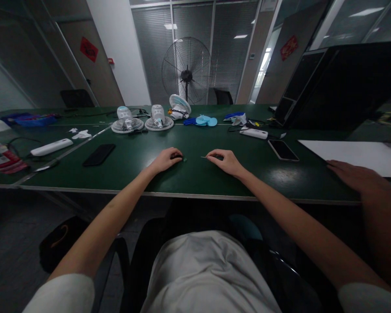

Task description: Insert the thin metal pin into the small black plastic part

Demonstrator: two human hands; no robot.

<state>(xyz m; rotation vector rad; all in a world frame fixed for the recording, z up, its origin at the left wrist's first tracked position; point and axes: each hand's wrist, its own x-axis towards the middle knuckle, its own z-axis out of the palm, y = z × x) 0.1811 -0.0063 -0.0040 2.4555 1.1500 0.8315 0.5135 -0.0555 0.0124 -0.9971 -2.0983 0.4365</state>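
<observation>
My left hand [166, 159] rests on the green tabletop [195, 180], its thumb and fingers curled towards each other. At its fingertips is a small greenish, shiny piece [184, 159], too small to name. Facing it, my right hand [225, 162] pinches a thin, pale, needle-like piece [203, 157] between thumb and forefinger. The tip of that thin piece points left, towards my left hand. A gap of bare tabletop separates the two hands.
Small white fans [158, 119] stand at the back, near light-blue discs [206, 120]. A black phone [99, 155] lies left, another phone [283, 150] right. A co-worker's hand [355, 174] touches a white sheet [355, 154]. A dark monitor [342, 87] stands at right.
</observation>
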